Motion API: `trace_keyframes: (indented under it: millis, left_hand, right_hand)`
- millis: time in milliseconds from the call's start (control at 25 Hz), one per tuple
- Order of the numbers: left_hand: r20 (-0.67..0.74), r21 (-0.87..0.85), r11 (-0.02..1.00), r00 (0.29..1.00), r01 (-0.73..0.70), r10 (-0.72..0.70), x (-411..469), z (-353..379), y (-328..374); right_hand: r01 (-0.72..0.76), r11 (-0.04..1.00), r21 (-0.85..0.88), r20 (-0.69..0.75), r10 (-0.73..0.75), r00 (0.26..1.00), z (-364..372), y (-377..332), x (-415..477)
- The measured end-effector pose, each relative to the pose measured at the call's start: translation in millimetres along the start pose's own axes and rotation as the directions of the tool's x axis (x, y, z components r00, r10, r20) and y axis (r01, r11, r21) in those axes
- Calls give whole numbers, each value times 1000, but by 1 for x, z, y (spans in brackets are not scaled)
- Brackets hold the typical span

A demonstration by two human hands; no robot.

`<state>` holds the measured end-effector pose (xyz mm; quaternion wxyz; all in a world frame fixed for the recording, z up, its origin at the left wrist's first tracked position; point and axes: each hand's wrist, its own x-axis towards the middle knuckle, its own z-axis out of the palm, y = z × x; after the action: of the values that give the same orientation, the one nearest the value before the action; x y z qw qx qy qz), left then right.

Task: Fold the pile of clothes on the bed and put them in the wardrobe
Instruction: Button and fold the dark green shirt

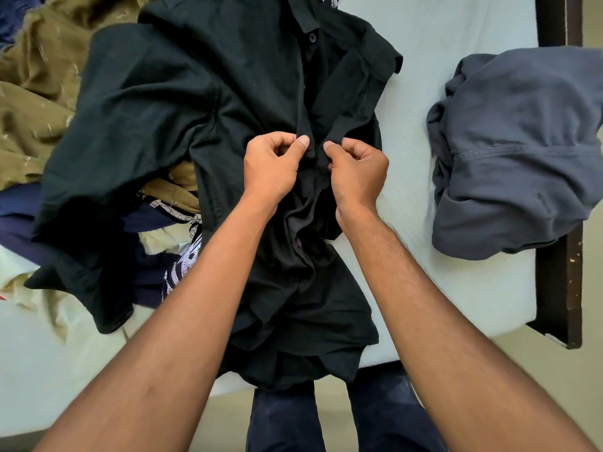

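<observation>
On the bed point(456, 60), left hand point(272, 164) and right hand point(357, 172) each pinch the black shirt's point(195, 93) buttoned front edges.

Bare sheet point(408, 190) — shirt-to-trousers gap

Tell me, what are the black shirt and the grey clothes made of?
The black shirt is probably thin woven cotton or a blend, matte; it crumples into fine creases and has small buttons. The grey clothes look thicker, likely cotton twill, faded and matte; they bunch in fat folds and show a stitched seam. Exact fibres cannot be told.
</observation>
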<state>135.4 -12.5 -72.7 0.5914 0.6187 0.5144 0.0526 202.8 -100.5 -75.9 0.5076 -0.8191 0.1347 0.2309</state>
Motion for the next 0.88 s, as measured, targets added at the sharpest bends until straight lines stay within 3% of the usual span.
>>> trace_keyframes:
  millis: [160, 400, 600, 720, 880]
  left_hand:
    - [-42, -6, 1000, 999, 21, -21, 0, 4, 0]
    - [4, -61, 998, 999, 32, -31, -3, 2, 0]
    - [2, -94, 993, 997, 78, -78, 0, -2, 0]
    - [57, -86, 995, 997, 47, -42, -1, -3, -4]
    - [16, -26, 1000, 1000, 7, -7, 0, -1, -8]
  right_hand:
    - [83, 996, -16, 17, -82, 996, -5, 1, -4]
    - [159, 979, -128, 73, -150, 986, 7, 3, -2]
    - [129, 981, -144, 204, -98, 974, 9, 7, 4]
    - [103, 984, -148, 212, -70, 975, 7, 12, 7]
    - [95, 986, -140, 265, -55, 963, 7, 10, 5]
